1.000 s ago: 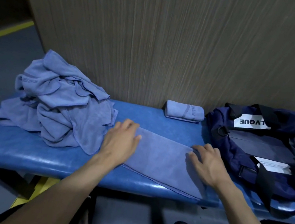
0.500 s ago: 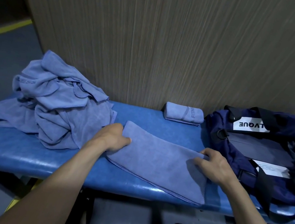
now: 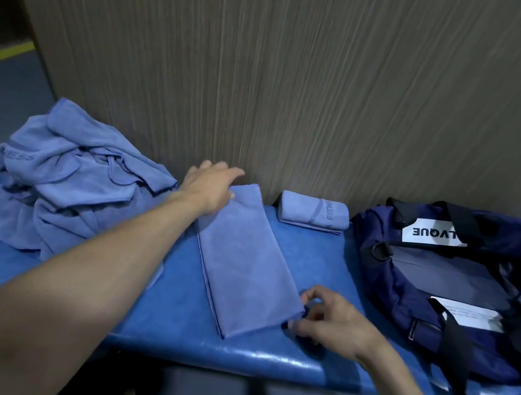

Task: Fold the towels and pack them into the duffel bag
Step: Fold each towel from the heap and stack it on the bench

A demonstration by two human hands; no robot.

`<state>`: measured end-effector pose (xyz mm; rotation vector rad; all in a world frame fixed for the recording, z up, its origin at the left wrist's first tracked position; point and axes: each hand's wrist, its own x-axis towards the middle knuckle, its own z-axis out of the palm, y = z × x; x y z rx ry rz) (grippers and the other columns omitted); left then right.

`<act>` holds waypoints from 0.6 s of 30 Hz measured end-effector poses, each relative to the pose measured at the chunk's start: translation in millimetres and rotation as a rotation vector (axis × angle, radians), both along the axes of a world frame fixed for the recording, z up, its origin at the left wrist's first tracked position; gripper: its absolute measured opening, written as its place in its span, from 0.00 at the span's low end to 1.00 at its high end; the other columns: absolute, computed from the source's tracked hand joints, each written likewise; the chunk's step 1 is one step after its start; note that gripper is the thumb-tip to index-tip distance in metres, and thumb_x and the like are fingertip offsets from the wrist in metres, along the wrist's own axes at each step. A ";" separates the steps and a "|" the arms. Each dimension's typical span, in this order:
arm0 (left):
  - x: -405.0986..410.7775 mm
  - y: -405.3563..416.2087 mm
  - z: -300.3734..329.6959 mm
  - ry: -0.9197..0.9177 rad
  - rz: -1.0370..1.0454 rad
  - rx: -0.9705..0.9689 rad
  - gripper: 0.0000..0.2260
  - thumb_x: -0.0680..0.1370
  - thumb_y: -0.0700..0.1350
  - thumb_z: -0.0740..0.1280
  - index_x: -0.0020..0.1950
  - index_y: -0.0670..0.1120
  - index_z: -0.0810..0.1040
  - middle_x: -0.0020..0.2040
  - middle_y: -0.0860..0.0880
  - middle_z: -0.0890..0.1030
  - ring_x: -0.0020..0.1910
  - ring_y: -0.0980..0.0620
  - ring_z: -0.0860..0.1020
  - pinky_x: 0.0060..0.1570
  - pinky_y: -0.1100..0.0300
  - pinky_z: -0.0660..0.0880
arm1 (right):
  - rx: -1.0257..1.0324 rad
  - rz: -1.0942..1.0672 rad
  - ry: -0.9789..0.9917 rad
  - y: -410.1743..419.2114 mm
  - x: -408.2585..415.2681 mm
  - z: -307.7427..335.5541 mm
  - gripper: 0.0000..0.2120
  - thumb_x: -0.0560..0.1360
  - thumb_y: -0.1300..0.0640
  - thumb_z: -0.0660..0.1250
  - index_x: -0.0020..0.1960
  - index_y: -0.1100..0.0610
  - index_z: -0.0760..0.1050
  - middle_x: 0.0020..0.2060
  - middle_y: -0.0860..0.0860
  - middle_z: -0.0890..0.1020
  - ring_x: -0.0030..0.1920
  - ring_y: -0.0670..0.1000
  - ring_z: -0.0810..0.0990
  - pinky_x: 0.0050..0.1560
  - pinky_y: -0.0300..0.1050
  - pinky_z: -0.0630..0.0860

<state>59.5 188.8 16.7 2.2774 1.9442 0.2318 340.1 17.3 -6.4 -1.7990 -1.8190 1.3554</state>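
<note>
- Two hands on one folded towel point(image 3: 242, 263), lying diagonally on blue bench point(image 3: 161, 315).
- Right hand point(image 3: 331, 321): fingers curled, pinching near corner.
- Left hand point(image 3: 210, 185): fingers straight, pressing far end.
- Beyond: rolled towel point(image 3: 314, 212), crumpled towel pile point(image 3: 59, 186), open duffel bag point(image 3: 446, 282) at right.

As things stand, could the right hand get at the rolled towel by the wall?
Probably yes. The right hand is at the near corner of the folded towel, and only bare bench lies between it and the rolled towel. The duffel bag sits off to the side, not across that path.
</note>
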 end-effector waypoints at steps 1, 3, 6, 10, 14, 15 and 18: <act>6.3 -5.0 -0.4 0.020 0.001 0.057 0.23 0.81 0.46 0.64 0.76 0.55 0.67 0.71 0.49 0.71 0.67 0.43 0.69 0.64 0.48 0.68 | -0.009 -0.042 0.018 1.1 -2.7 2.6 0.15 0.74 0.52 0.76 0.51 0.59 0.73 0.32 0.50 0.83 0.29 0.46 0.77 0.30 0.43 0.75; 15.5 -23.1 -4.6 -0.098 -0.059 0.091 0.21 0.80 0.42 0.64 0.73 0.53 0.72 0.66 0.50 0.73 0.64 0.44 0.70 0.61 0.51 0.69 | -0.021 -0.121 -0.023 3.5 -9.8 6.9 0.20 0.79 0.43 0.68 0.51 0.61 0.74 0.32 0.51 0.84 0.28 0.48 0.77 0.28 0.39 0.73; 19.4 -64.5 -23.4 -0.217 -0.227 -0.021 0.13 0.77 0.42 0.66 0.60 0.51 0.81 0.58 0.51 0.79 0.60 0.47 0.76 0.58 0.54 0.72 | 0.014 -0.144 -0.187 8.3 -18.1 3.1 0.23 0.81 0.40 0.59 0.49 0.60 0.78 0.32 0.52 0.86 0.30 0.49 0.80 0.31 0.40 0.75; 16.7 -130.6 -42.5 -0.177 -0.359 -0.113 0.15 0.75 0.57 0.63 0.59 0.54 0.78 0.57 0.54 0.77 0.59 0.49 0.75 0.60 0.52 0.73 | 0.032 -0.125 -0.249 8.9 -19.5 -0.2 0.15 0.76 0.47 0.66 0.39 0.57 0.81 0.29 0.50 0.85 0.30 0.48 0.81 0.33 0.41 0.76; 20.4 -182.5 -43.7 0.015 -0.435 -0.088 0.30 0.71 0.70 0.61 0.66 0.54 0.71 0.65 0.55 0.70 0.63 0.51 0.70 0.62 0.52 0.71 | -0.016 -0.143 -0.170 -6.1 -23.6 7.8 0.13 0.74 0.50 0.70 0.35 0.56 0.78 0.32 0.52 0.86 0.33 0.50 0.82 0.29 0.39 0.73; 20.8 -190.9 -46.1 0.039 -0.446 -0.066 0.32 0.70 0.72 0.61 0.67 0.53 0.69 0.67 0.54 0.69 0.66 0.50 0.69 0.65 0.52 0.70 | -0.028 -0.155 -0.136 -11.5 -25.9 9.3 0.13 0.74 0.50 0.70 0.34 0.56 0.76 0.32 0.52 0.86 0.33 0.51 0.81 0.29 0.39 0.73; 17.6 -209.5 -61.3 0.063 -0.448 -0.019 0.37 0.72 0.72 0.62 0.73 0.51 0.65 0.76 0.51 0.64 0.77 0.47 0.61 0.78 0.54 0.56 | -0.093 -0.271 0.158 -28.6 -36.7 11.1 0.14 0.75 0.57 0.72 0.36 0.55 0.68 0.30 0.56 0.81 0.30 0.51 0.81 0.27 0.40 0.75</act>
